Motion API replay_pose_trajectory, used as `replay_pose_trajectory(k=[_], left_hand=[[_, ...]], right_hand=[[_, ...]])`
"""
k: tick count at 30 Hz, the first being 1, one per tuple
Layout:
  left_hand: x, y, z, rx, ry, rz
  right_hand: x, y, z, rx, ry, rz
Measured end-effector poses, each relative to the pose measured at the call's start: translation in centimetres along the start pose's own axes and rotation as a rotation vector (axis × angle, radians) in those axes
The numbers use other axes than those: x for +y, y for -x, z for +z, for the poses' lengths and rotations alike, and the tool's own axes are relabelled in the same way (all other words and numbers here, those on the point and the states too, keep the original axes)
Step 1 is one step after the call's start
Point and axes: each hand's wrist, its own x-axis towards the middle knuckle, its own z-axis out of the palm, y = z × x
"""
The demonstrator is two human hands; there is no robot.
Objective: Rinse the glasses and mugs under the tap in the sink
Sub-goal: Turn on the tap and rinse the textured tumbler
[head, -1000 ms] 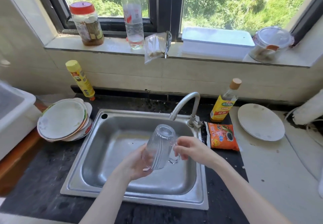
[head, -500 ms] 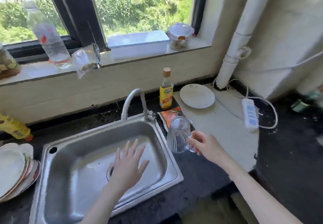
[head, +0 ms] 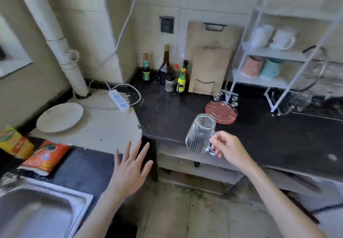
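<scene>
Clear glass mug (head: 200,133) is flipped upside down, base up and tipped a bit away, mouth pointing down toward the camera, long axis near vertical. Right hand (head: 229,147) pinches its handle, holding it in the air over the dark table's (head: 259,135) front edge. Left hand (head: 130,165) hangs empty, fingers spread wide, right of the sink (head: 37,211).

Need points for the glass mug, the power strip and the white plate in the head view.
glass mug (head: 199,135), head view, on its clear side wall, held upside down.
power strip (head: 118,100), head view, on its white top face.
white plate (head: 60,117), head view, on its bare centre.
</scene>
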Motion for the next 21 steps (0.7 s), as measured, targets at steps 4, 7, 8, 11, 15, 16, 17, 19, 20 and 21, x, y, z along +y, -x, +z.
replay_pose_trajectory(k=[4, 7, 8, 11, 15, 16, 17, 19, 20, 21], left_hand=[[10.1, -3.5, 1.5, -0.017, -0.004, 0.205], [17.7, -5.7, 3.1, 0.005, -0.004, 0.305], [20.2, -6.4, 3.9, 0.004, -0.013, 0.329], [26.6, -7.4, 6.6, -0.030, -0.025, 0.397], [34.9, -9.0, 8.9, -0.037, 0.042, 0.461], [36.6, -9.8, 9.0, -0.031, 0.048, 0.470], [38.2, -10.7, 9.1, -0.027, 0.051, 0.481], [41.1, -12.5, 9.2, -0.022, 0.035, 0.519], [42.4, -13.5, 9.4, -0.023, 0.027, 0.538], [43.8, -14.6, 9.6, -0.023, 0.021, 0.554]], right_hand=[[4.5, 3.3, -9.5, 0.197, 0.007, 0.047], [8.1, 5.3, -16.1, 0.307, 0.003, 0.092], [9.3, 5.8, -18.3, 0.331, 0.011, 0.105], [12.3, 6.9, -23.9, 0.369, 0.062, 0.132], [15.8, 7.6, -31.2, 0.444, 0.104, 0.180], [16.5, 7.6, -32.6, 0.462, 0.103, 0.190], [17.3, 7.4, -33.9, 0.478, 0.102, 0.201], [18.7, 7.0, -36.1, 0.506, 0.089, 0.219], [19.3, 6.6, -37.1, 0.520, 0.075, 0.226], [20.0, 6.1, -38.0, 0.536, 0.061, 0.231]])
